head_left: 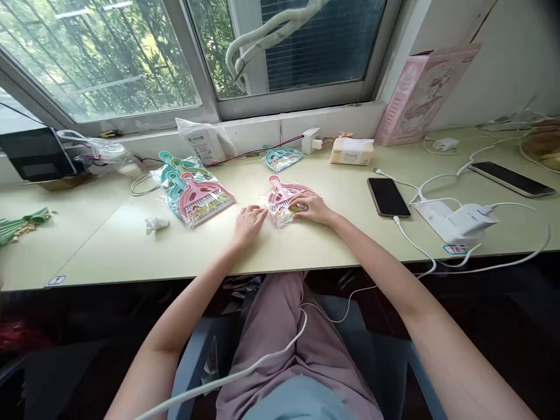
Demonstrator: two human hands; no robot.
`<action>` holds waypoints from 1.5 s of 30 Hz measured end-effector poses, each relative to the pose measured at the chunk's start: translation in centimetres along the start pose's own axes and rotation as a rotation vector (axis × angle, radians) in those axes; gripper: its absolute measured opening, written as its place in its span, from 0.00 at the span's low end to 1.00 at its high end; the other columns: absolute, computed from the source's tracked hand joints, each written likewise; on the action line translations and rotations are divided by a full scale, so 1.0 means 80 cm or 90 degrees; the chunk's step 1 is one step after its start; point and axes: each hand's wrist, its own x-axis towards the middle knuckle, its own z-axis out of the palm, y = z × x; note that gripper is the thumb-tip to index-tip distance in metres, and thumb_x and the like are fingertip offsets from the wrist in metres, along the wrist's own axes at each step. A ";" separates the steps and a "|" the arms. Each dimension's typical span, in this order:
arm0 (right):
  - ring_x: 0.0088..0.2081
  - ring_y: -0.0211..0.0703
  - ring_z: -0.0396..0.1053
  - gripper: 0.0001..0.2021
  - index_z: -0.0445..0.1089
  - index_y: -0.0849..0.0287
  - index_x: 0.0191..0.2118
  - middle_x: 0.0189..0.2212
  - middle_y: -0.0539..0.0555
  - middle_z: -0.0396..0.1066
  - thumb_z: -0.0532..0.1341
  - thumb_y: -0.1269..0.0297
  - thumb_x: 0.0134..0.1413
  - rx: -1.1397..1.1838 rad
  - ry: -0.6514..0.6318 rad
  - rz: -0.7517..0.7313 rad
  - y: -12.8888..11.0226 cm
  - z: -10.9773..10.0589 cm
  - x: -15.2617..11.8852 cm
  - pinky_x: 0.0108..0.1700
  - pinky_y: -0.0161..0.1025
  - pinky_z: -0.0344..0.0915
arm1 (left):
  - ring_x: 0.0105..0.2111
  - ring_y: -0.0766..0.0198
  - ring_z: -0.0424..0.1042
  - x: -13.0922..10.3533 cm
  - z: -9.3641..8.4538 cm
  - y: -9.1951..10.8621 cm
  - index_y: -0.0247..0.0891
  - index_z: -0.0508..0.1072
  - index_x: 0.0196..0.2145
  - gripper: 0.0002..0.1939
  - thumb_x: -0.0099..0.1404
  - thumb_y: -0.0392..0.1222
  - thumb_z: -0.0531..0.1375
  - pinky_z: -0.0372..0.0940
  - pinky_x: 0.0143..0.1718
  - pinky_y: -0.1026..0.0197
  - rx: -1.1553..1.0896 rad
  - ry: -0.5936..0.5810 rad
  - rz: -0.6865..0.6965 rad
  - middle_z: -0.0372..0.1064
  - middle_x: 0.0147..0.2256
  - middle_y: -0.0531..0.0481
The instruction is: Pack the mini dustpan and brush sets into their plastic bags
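A small pink dustpan and brush set (276, 205) in clear plastic wrapping lies on the table in front of me. My right hand (310, 209) grips its right side, fingers curled over the wrapping. My left hand (250, 223) rests on the table just left of the set, its fingers stretched out and holding nothing; whether the fingertips touch the wrapping, I cannot tell. Further left is a pile of similar wrapped sets, with a pink dustpan set (203, 201) on top and green dustpan sets (171, 172) beneath and behind. Another green dustpan set (282, 158) lies near the wall.
A tissue pack (352, 151) and a pink box (422, 99) stand at the back. Rightward lie a phone (388, 197), a power strip (444, 220) and white cables. A crumpled tissue (156, 225) lies on the left. The table's front edge (175, 279) runs before my lap.
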 end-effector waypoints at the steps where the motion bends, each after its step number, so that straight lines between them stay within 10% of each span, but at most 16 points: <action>1: 0.53 0.53 0.70 0.10 0.79 0.53 0.37 0.45 0.54 0.77 0.71 0.59 0.47 -0.002 0.005 0.000 0.000 0.000 0.000 0.60 0.53 0.60 | 0.52 0.52 0.68 0.002 0.008 0.010 0.42 0.78 0.36 0.15 0.68 0.49 0.52 0.58 0.58 0.50 -0.036 -0.023 -0.011 0.74 0.46 0.44; 8: 0.44 0.52 0.71 0.07 0.76 0.57 0.33 0.38 0.56 0.73 0.67 0.59 0.50 -0.014 0.012 0.052 0.008 0.003 -0.002 0.50 0.52 0.66 | 0.31 0.63 0.72 0.076 0.038 0.046 0.35 0.71 0.30 0.06 0.62 0.40 0.58 0.67 0.37 0.60 -0.379 -0.122 -0.295 0.72 0.31 0.46; 17: 0.53 0.54 0.68 0.14 0.76 0.54 0.46 0.48 0.58 0.72 0.66 0.60 0.52 0.024 0.004 0.016 -0.002 -0.008 -0.002 0.57 0.54 0.63 | 0.17 0.74 0.58 0.115 0.040 0.039 0.34 0.69 0.25 0.15 0.56 0.46 0.69 0.53 0.21 0.67 -0.470 -0.303 -0.238 0.60 0.18 0.56; 31: 0.41 0.50 0.69 0.05 0.70 0.56 0.31 0.34 0.55 0.74 0.60 0.71 0.56 -0.187 0.030 -0.081 -0.027 0.004 -0.007 0.48 0.46 0.63 | 0.28 0.59 0.75 0.096 0.066 0.038 0.31 0.76 0.36 0.16 0.57 0.48 0.68 0.68 0.36 0.58 -0.752 -0.217 -0.236 0.76 0.29 0.44; 38: 0.41 0.50 0.69 0.04 0.68 0.57 0.33 0.36 0.56 0.73 0.59 0.73 0.56 -0.270 -0.031 -0.052 -0.027 0.008 -0.004 0.46 0.43 0.61 | 0.35 0.60 0.76 0.126 0.087 0.020 0.36 0.68 0.35 0.10 0.63 0.43 0.64 0.70 0.43 0.56 -0.823 0.104 -0.378 0.73 0.28 0.50; 45: 0.41 0.49 0.70 0.04 0.70 0.58 0.34 0.38 0.57 0.74 0.58 0.72 0.58 -0.272 -0.026 -0.044 -0.025 0.006 -0.003 0.45 0.42 0.61 | 0.33 0.65 0.74 0.132 0.093 0.010 0.39 0.62 0.33 0.06 0.68 0.37 0.57 0.69 0.42 0.59 -0.805 0.199 -0.378 0.68 0.28 0.55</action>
